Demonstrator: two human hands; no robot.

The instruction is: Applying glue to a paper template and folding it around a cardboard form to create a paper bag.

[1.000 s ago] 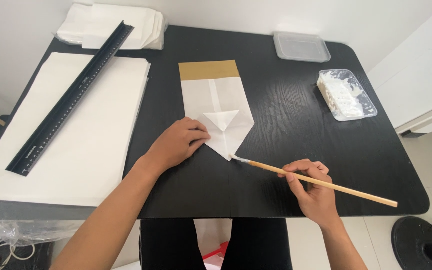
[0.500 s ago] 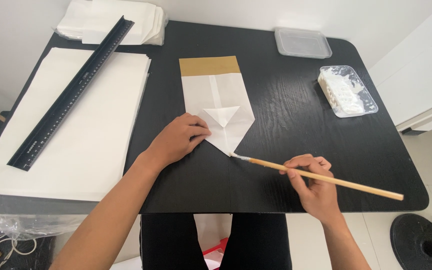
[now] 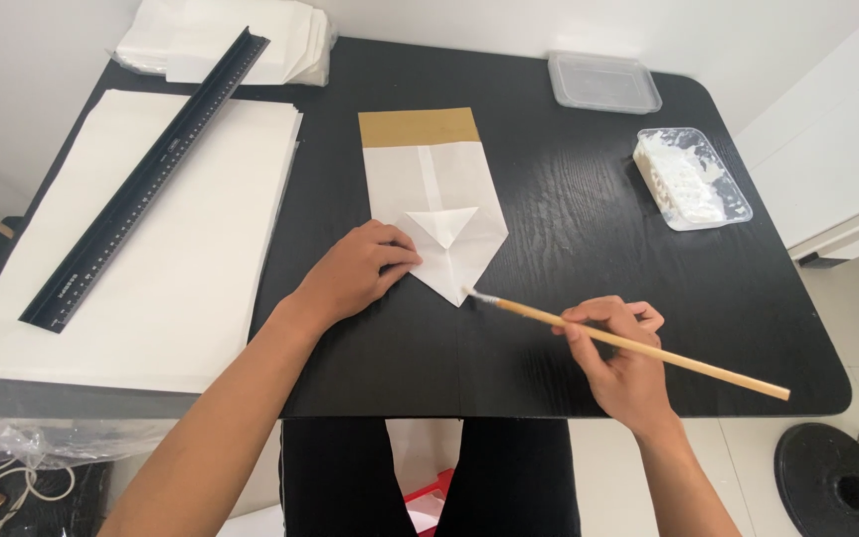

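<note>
The folded white paper bag lies flat at the middle of the black tabletop. The left hand presses open-palmed on the bag's lower left edge. The right hand, right of the bag's point, pinches a wooden brush whose bristles touch that point.

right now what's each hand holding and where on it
Right hand holds the brush at mid-handle. Left hand holds nothing, only pressing the folded paper.

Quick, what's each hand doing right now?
Left hand: open, pressing flat on the folded paper, gripping nothing.
Right hand: closed around a brush, its tip at the paper's pointed bottom edge.
</note>
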